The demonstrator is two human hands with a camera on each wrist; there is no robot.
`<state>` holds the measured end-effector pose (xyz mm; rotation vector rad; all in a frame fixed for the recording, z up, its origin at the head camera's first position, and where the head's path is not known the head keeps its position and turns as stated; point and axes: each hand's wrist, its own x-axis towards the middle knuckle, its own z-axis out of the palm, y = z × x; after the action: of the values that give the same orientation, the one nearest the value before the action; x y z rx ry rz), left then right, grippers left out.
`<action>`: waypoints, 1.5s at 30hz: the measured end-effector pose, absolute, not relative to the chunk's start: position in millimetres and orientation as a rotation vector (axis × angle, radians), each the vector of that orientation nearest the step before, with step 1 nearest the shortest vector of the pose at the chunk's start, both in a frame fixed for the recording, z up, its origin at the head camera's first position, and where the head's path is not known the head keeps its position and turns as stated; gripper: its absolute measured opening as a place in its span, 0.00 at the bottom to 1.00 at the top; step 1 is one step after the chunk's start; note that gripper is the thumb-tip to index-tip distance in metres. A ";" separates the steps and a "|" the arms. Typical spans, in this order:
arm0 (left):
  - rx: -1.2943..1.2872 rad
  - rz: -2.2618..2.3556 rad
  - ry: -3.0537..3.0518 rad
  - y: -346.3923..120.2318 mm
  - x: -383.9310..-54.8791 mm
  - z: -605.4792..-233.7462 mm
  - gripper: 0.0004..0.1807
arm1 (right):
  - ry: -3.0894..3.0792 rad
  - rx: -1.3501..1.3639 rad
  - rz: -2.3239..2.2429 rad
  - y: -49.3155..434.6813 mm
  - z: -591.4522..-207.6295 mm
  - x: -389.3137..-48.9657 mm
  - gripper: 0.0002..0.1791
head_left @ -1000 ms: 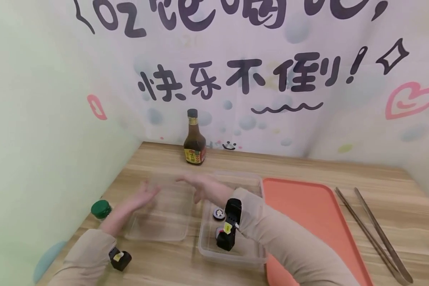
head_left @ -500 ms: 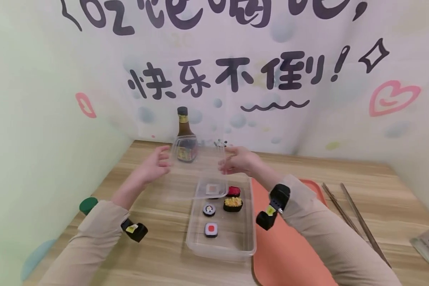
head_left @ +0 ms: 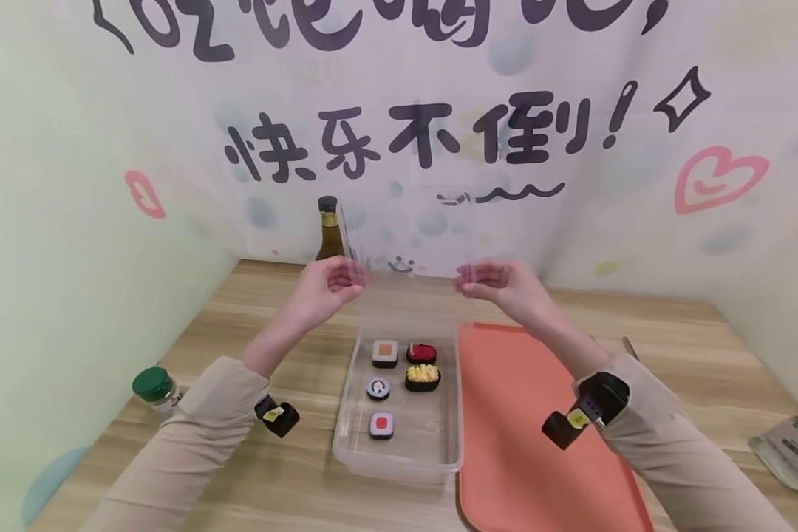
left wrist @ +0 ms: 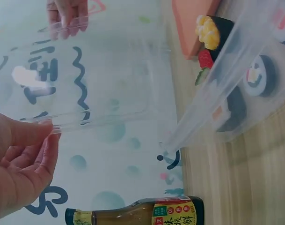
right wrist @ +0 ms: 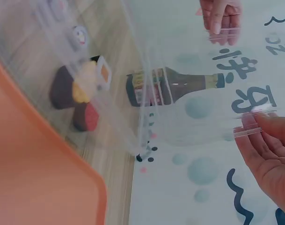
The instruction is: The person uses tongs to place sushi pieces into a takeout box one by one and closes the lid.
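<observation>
My left hand [head_left: 322, 290] and right hand [head_left: 507, 287] pinch opposite side edges of a clear plastic lid [head_left: 408, 299], between thumb and fingers. The lid stands raised and tilted up above the far end of a clear plastic box [head_left: 399, 469]. Through the lid, the left wrist view shows the far hand on its other edge. Several toy sushi pieces lie in the box: a roll with a red centre [head_left: 381, 424], a round roll [head_left: 377, 388], one with an orange square [head_left: 384, 353], a red-topped piece [head_left: 422, 352] and a yellow-topped piece [head_left: 423, 377].
An orange tray [head_left: 525, 399] lies right of the box, touching or close to it. A sauce bottle [head_left: 330, 230] stands behind my left hand. A green-capped jar [head_left: 154, 387] is at left, a printed packet [head_left: 794, 447] at right. Metal tongs are mostly hidden by my right arm.
Both hands have lifted the lid off the table at left, carried it right and up, and tilted it upright over the box's far end. The box's contents have come into view.
</observation>
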<state>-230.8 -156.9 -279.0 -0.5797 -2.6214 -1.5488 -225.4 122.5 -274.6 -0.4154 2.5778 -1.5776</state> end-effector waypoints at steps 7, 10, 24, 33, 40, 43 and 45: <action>-0.621 -1.424 -2.654 -158.7 -226.4 -286.4 0.08 | 2.784 -0.473 -1.564 125.8 -289.9 -215.9 0.09; -0.594 -1.500 -2.707 -156.8 -223.0 -289.7 0.09 | 2.843 -0.424 -1.521 126.5 -296.0 -211.2 0.10; -0.641 -1.591 -2.825 -158.6 -214.9 -331.3 0.20 | 2.383 0.036 -1.787 117.5 -322.9 -202.8 0.22; -0.595 -1.657 -2.811 -158.9 -197.8 -350.1 0.23 | 2.643 -0.020 -1.543 105.8 -346.0 -191.5 0.20; -0.539 -1.435 -2.886 -156.9 -184.0 -350.0 0.25 | 2.794 -0.199 -1.431 100.7 -353.0 -183.0 0.16; -0.533 -1.323 -2.906 -156.0 -179.6 -348.3 0.26 | 2.794 -0.207 -1.401 101.3 -350.7 -181.9 0.17; -0.492 -1.302 -2.926 -155.7 -178.4 -347.0 0.26 | 2.783 -0.205 -1.381 102.7 -349.2 -183.1 0.17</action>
<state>-178.4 -155.7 -347.0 -0.4919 -2.9257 -1.3022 -183.1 102.7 -349.2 -0.2051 2.7833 -1.3814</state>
